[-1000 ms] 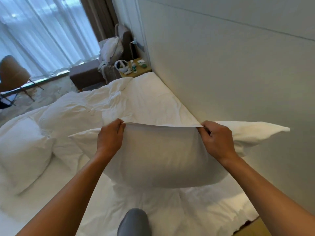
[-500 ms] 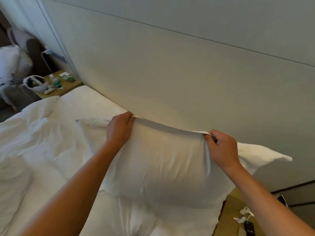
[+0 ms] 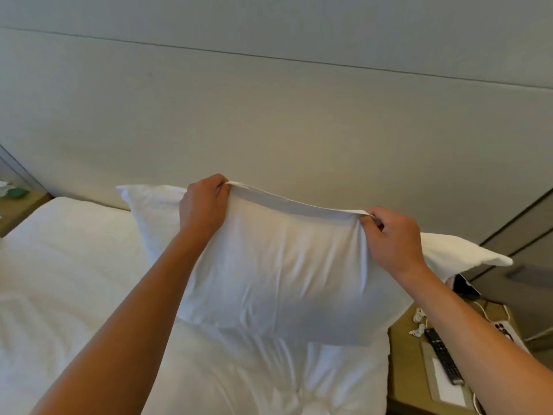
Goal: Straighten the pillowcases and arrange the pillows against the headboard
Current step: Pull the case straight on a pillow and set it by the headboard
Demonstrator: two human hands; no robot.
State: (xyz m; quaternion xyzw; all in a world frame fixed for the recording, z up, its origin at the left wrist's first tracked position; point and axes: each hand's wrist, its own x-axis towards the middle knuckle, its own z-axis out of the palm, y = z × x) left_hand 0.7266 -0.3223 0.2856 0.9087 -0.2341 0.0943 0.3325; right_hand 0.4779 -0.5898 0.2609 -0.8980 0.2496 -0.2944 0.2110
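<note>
A white pillow (image 3: 287,271) in a white pillowcase hangs upright in front of the pale padded headboard (image 3: 269,121), its lower edge just above the white bed (image 3: 74,265). My left hand (image 3: 203,208) pinches the top hem near the pillow's left side. My right hand (image 3: 395,238) pinches the same hem toward the right. The pillow's two upper corners stick out beyond my hands. Its right corner reaches past the bed's edge.
A wooden nightstand (image 3: 407,369) stands at the right of the bed with a black remote (image 3: 443,354), white cables and a phone on it. A second nightstand (image 3: 18,205) shows at the far left edge. Rumpled white bedding covers the mattress below.
My view has swung right toward the headboard. Both hands have carried the pillow up and closer to the headboard, keeping their grip on the top hem.
</note>
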